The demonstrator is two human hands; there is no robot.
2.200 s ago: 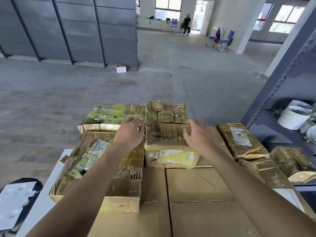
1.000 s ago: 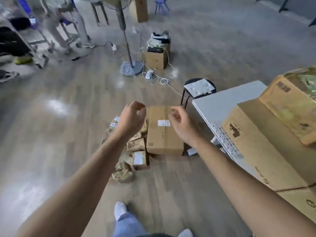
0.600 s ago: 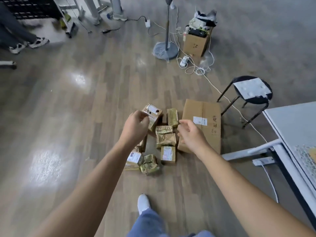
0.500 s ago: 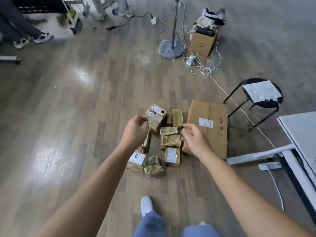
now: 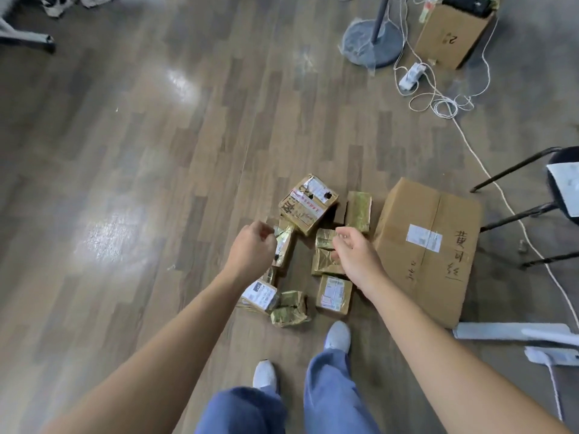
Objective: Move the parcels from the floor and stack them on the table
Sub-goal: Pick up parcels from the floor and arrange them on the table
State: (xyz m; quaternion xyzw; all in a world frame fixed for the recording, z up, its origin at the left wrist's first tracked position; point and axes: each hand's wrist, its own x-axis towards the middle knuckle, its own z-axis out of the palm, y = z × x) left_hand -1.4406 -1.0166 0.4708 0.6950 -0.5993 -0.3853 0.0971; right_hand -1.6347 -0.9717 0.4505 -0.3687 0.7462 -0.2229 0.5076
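A large carton [image 5: 429,245] is seen lying on the floor [image 5: 125,183] just right of the right hand [image 5: 354,250]. A labelled parcel [image 5: 308,203] is set beyond both hands, between them. Smaller taped parcels [image 5: 334,292] are clustered beneath and between them. The right hand and left hand [image 5: 250,247] are held loosely curled, with nothing grasped.

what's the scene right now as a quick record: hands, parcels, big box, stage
left hand: loosely curled, holding nothing, over the small tape-wrapped brown parcels
right hand: loosely curled, holding nothing, over the same cluster
parcels: clustered on the wooden plank floor
large brown cardboard box: flat on the floor, right of the cluster, white label on top
stage: nothing lifted yet
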